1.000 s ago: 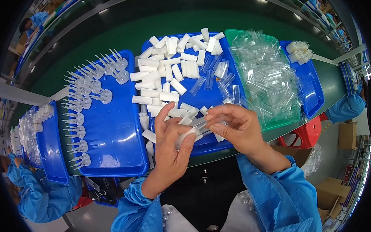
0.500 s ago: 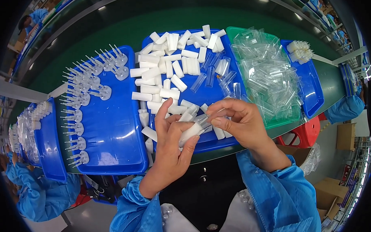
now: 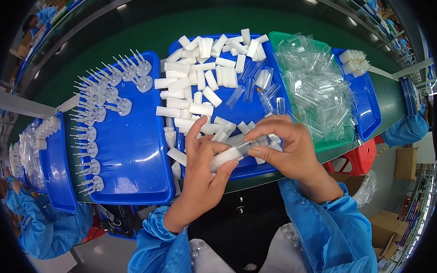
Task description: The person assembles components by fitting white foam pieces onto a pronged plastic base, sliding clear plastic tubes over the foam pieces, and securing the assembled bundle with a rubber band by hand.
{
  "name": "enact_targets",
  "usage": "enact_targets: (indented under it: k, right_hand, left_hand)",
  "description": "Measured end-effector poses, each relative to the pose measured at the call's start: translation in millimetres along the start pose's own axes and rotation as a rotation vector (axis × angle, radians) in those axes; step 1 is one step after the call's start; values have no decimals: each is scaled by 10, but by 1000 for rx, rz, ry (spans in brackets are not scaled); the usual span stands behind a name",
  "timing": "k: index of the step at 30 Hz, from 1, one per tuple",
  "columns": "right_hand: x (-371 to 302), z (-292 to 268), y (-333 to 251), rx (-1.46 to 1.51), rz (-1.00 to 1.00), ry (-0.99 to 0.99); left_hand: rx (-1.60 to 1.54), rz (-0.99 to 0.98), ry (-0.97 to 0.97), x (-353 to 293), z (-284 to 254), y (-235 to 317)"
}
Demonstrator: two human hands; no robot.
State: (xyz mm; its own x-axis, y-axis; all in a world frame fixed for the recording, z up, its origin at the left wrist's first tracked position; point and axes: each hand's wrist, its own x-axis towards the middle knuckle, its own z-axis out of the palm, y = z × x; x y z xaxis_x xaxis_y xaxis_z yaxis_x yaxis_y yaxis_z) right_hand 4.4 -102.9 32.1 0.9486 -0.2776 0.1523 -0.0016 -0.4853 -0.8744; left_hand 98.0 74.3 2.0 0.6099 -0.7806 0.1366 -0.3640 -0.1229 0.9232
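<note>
My left hand (image 3: pixel 200 178) is closed round a white foam-like cylinder (image 3: pixel 223 158), pinched between thumb and fingers above the near edge of the middle blue tray (image 3: pixel 258 170). A clear plastic tube (image 3: pixel 242 147) lies in line with the cylinder's right end and seems to overlap it. The thumb and fingers of my right hand (image 3: pixel 298 155) pinch the tube's other end. Many more white cylinders (image 3: pixel 200 108) lie loose in the tray, with several clear tubes (image 3: pixel 249 89) on its right side. Fingers partly hide both held pieces.
To the left, a blue tray (image 3: pixel 133 163) bears clusters of clear pieces with thin stems (image 3: pixel 91 133). On the right, a green tray (image 3: pixel 320 145) is heaped with clear tubes. Beyond it sits another blue tray (image 3: pixel 366 100) with white stemmed pieces (image 3: pixel 354 62). A red stool (image 3: pixel 356 158) stands below.
The clear tube has come down into line with the white cylinder and now overlaps its end. My right hand has shifted slightly right and down; my left hand has hardly moved.
</note>
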Motion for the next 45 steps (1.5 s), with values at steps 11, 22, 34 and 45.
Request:
enact_targets:
  k: [11,22,34,45]
  right_hand:
    - [-53,171,-33,34,-24,24]
    - [-60,301,-8,58,-44,29]
    - [16,164,-47,31,-130,-104]
    - [37,15,23,-10,-292,-140]
  left_hand:
    - [-383,70,461,-33,255,-105]
    - [-306,179,529,6,316,-207]
    - [-505,85,417,-57,206,36]
    - [-1249,-329,-340,-60,84,38]
